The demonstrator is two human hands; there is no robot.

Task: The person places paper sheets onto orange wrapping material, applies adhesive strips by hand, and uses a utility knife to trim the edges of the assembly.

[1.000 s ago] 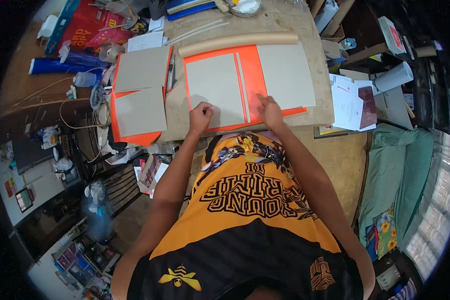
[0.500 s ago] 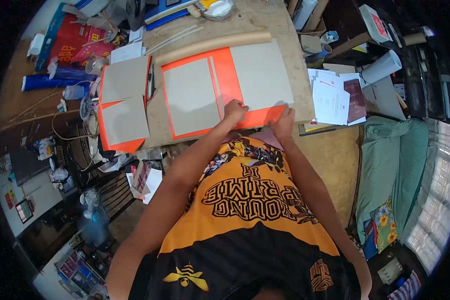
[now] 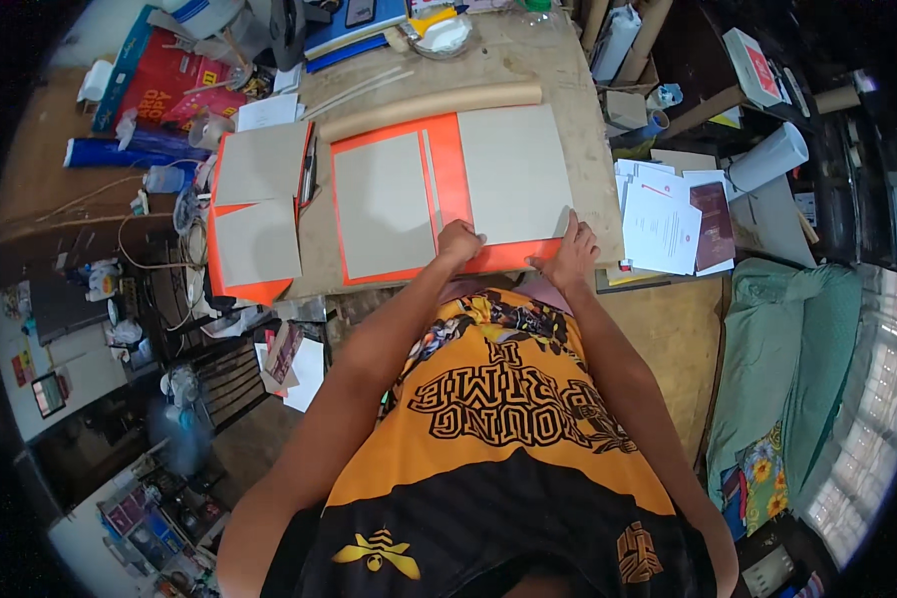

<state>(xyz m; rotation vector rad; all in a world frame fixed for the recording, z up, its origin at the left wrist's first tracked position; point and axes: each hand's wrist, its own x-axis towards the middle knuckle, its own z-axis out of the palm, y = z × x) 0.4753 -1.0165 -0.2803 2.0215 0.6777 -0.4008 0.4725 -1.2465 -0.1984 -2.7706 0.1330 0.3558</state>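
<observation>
On the worktable lies an orange sheet (image 3: 450, 184) with grey boards on it. The left grey board (image 3: 384, 204) and a narrow grey strip (image 3: 430, 169) sit side by side; a wider grey board (image 3: 516, 174) lies to their right. My left hand (image 3: 459, 242) is closed at that right board's lower left corner, over the orange; what its fingers hold, if anything, is hidden. My right hand (image 3: 571, 254) rests with fingers apart at the lower right corner, fingertips touching the board's edge and thumb by the orange margin.
Another orange-backed pair of boards (image 3: 257, 239) lies at the left. Behind the sheet are a brown paper roll (image 3: 434, 108) and thin strips (image 3: 359, 92). A brush (image 3: 434, 20) and a bowl of white paste (image 3: 444, 38) stand at the back. Papers (image 3: 658, 224) lie right.
The right grey board has turned straighter, its lower end shifting left, so the orange gap beside the strip narrows toward the bottom. Both hands moved with it. The whole view shifted slightly.
</observation>
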